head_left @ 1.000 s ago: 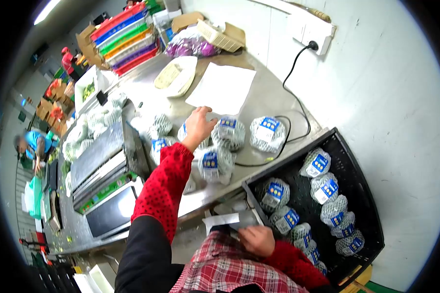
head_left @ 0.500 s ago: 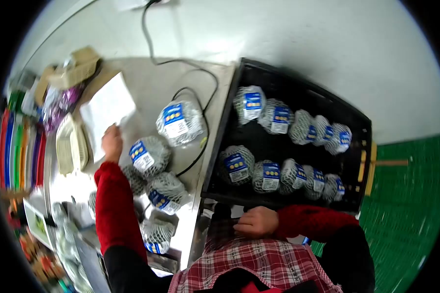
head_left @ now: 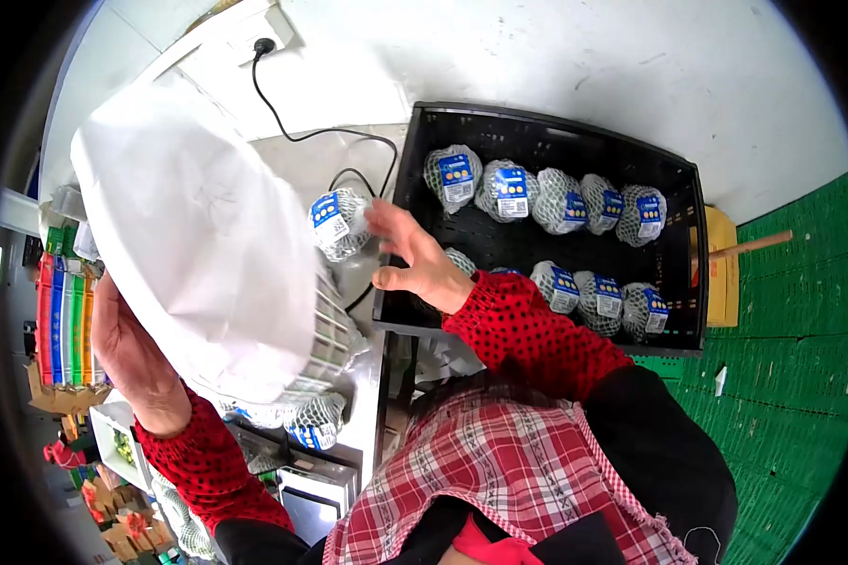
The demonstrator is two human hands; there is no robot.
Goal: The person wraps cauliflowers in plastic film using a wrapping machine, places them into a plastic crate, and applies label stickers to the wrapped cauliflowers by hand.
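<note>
A white slatted basket [head_left: 328, 334] with a white sheet [head_left: 207, 235] over it fills the left of the view, raised close to the camera. My left hand [head_left: 137, 353] grips its left side; the fingertips are hidden behind it. My right hand [head_left: 419, 259] is open, thumb and fingers apart, over the near left edge of the black crate [head_left: 396, 325]. Its fingertips are by a net-wrapped round pack [head_left: 341, 224] with a blue and white label; I cannot tell whether they touch. Two rows of similar packs [head_left: 562, 200] sit in the crate. My right hand hides part of the near row.
A black cable [head_left: 283, 118] runs from a wall socket onto the table [head_left: 363, 414]. Another netted pack [head_left: 316, 421] lies at the table's front. Coloured crates [head_left: 66, 320] stack at left; green crates [head_left: 782, 311] stand at right beside a yellow box [head_left: 722, 268].
My left hand has gone from the sheet on the table to the raised, sheet-covered basket. My right hand has moved from before the crate up to its left edge, fingers spreading.
</note>
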